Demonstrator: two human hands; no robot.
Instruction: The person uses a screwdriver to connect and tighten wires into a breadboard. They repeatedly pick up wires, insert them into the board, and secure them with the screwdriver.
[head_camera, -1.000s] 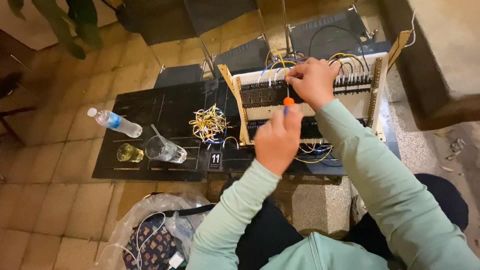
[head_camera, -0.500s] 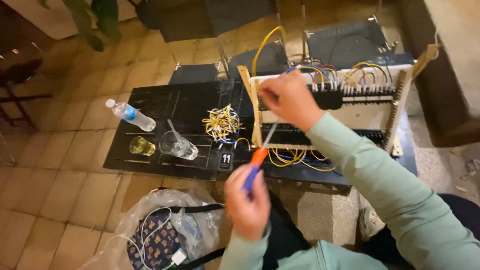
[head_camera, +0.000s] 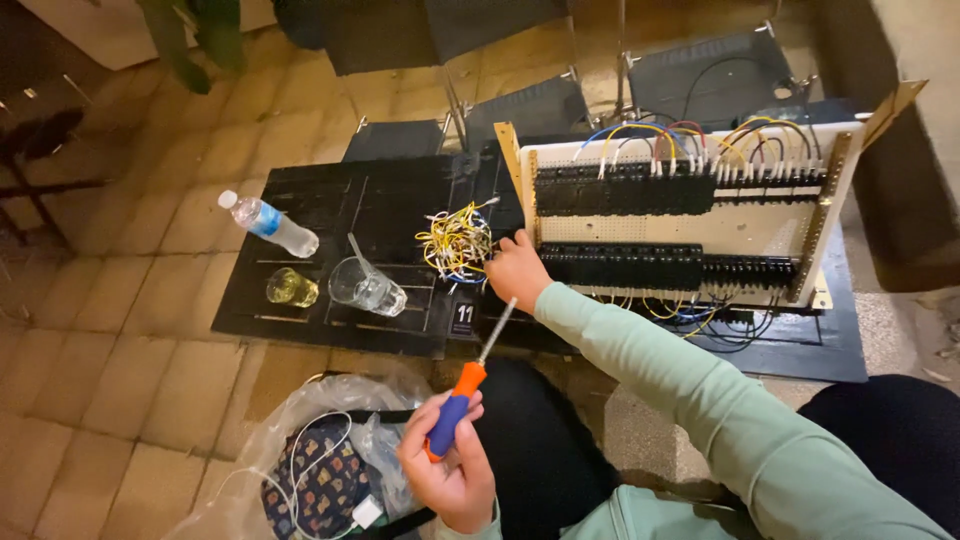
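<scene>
A tiled floor (head_camera: 110, 370) surrounds a low black tabletop (head_camera: 390, 205), with grey chairs (head_camera: 535, 105) standing behind it. At the tabletop's left end lies a clear plastic water bottle (head_camera: 268, 224) on its side; just in front of it stand a small glass of yellowish liquid (head_camera: 291, 288) and a tilted clear cup (head_camera: 366, 289). Below the tabletop's edge, on the floor, sits a plastic bag (head_camera: 250, 440) holding a patterned pouch (head_camera: 318, 484) and a white cable. Beside it the person's left hand (head_camera: 450, 470) is clenched around the blue and orange handle of a screwdriver (head_camera: 462, 385), its shaft pointing up and to the right. Farther right, a tangle of yellow and white wire pieces (head_camera: 455, 243) lies on the tabletop. The right hand (head_camera: 517, 270) rests at that pile's edge, fingers curled at the wires; whether it grips any cannot be told. At the far right stands a white wiring panel (head_camera: 680, 215) with rows of black terminal blocks and coloured wires.
</scene>
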